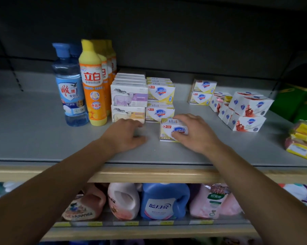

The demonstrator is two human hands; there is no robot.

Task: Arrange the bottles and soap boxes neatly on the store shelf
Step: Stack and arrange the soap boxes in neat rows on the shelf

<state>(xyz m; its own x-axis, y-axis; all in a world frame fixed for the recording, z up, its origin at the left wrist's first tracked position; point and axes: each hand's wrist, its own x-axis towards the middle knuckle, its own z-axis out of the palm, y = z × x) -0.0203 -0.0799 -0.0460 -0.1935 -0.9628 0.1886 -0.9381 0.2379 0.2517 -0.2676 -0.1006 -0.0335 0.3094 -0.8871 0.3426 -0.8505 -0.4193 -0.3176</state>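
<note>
Yellow-and-white cardboard is sitting under your right hand [195, 133]: you are gripping a single soap box [173, 131] at centre frame, fingers curled over its top and right end, thumb pressing on its front face. It is standing on the grey shelf [34, 138], just in front of and slightly right of the yellow soap stack [160, 101], apart from it. Your left hand [127, 136] is lying just left of centre with fingers loosely bent and holding nothing, its fingertips reaching the base of the sheep-print soap stack [129, 101]. That stack is standing flush against the yellow one, both two boxes high with more rows running behind. Further left, an orange dish-soap bottle [94, 89] is heading a row of the same kind, and a blue bottle [70, 85] is standing beside it, another behind. Toward the right of the frame, two more yellow boxes [202, 91] are sitting stacked, well apart from the main group, with red-print soap boxes [244, 112] lying angled and jumbled next to them. Yellow packets [303, 140] are lying at the right edge. Along the bottom of the frame, detergent jugs [164, 200] are filling the lower shelf.
</note>
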